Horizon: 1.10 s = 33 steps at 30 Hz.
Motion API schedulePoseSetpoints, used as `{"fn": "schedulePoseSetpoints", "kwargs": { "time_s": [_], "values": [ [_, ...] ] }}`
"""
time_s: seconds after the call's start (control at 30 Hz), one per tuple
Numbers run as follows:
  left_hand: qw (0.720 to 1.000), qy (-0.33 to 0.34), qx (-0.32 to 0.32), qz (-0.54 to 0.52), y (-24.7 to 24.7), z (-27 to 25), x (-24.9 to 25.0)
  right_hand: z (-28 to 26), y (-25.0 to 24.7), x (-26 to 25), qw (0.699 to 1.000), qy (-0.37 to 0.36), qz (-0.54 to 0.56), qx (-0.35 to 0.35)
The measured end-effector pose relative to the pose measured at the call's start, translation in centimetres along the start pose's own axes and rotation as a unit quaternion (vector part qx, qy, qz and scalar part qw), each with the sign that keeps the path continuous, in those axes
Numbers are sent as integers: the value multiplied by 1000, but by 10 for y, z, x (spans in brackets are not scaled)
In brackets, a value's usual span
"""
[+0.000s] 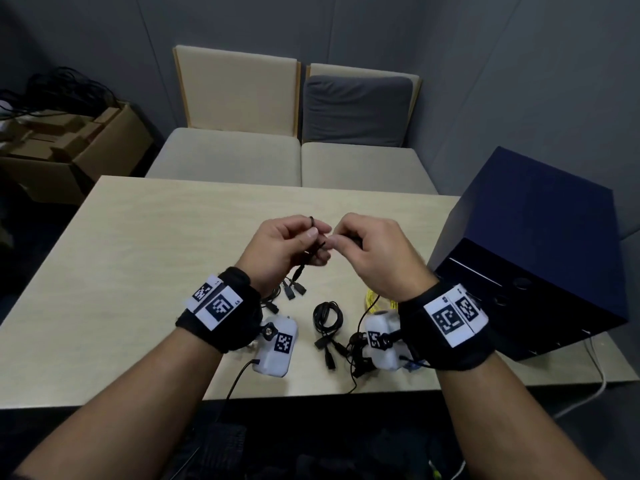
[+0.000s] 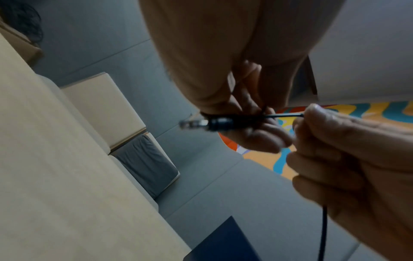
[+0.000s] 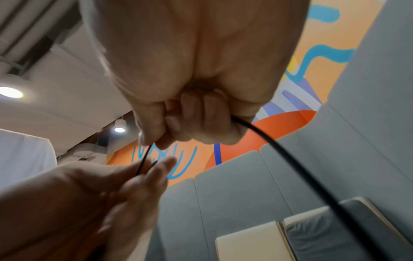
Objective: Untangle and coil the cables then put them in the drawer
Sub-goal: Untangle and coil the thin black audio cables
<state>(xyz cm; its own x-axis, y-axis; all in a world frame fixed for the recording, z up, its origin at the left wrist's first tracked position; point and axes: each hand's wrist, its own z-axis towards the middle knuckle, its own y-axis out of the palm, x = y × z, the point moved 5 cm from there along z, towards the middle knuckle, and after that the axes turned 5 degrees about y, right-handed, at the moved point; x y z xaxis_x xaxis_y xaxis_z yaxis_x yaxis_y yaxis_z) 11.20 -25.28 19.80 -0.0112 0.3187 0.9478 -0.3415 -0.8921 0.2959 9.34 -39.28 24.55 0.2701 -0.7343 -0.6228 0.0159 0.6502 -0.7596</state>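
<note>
Both hands are raised over the middle of the table (image 1: 138, 271) and hold one thin black cable (image 1: 320, 247) between them. My left hand (image 1: 311, 244) has its fingers curled round the cable near a barrel plug (image 2: 214, 122), which sticks out to the side. My right hand (image 1: 341, 237) pinches the same cable (image 3: 268, 137), and the rest hangs down past the wrist. A small coiled black cable (image 1: 327, 315) lies on the table below, next to loose black connectors (image 1: 294, 289) and a yellow cable (image 1: 372, 301).
A dark blue drawer cabinet (image 1: 533, 254) stands on the table's right side. Two beige seats (image 1: 294, 157) are behind the table. A cardboard box (image 1: 69, 143) with black cables sits at the far left. A white cord (image 1: 595, 372) hangs off the right front edge.
</note>
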Motion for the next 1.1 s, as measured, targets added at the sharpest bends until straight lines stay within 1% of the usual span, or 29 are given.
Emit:
{"fn": "schedulePoseSetpoints", "kwargs": {
  "time_s": [0.07,0.17,0.3,0.37,0.47,0.53,0.7,0.83,0.9,1.0,1.1],
  "values": [
    [999,-16,-33,28,5,-4,-4,4,-4,-3,1000,-7,-19,-5],
    [996,-43,-60,52,9,-7,-5,11,-10,-5,999,-9,-28,-17],
    [994,-43,-101,17,17,-10,-3,21,-17,-2,1000,-1,-5,-3],
    [994,-48,-100,-6,18,-11,-2,25,-18,4,999,14,48,2],
    [989,-73,-97,-83,22,-14,-1,27,-15,15,986,40,161,7],
    [983,-91,-89,-130,25,-16,1,27,-14,22,979,56,194,17],
    [982,-86,-84,-146,33,-20,6,23,-6,34,977,66,198,38],
    [982,-46,-87,-164,37,-16,8,18,5,38,977,66,199,46],
    [981,-31,-78,-174,36,-12,10,16,17,44,977,83,193,45],
    [981,-17,-64,-182,34,-5,14,12,38,52,970,106,215,27],
    [985,-21,-23,-168,26,3,14,3,51,53,973,106,205,14]
  ]
}}
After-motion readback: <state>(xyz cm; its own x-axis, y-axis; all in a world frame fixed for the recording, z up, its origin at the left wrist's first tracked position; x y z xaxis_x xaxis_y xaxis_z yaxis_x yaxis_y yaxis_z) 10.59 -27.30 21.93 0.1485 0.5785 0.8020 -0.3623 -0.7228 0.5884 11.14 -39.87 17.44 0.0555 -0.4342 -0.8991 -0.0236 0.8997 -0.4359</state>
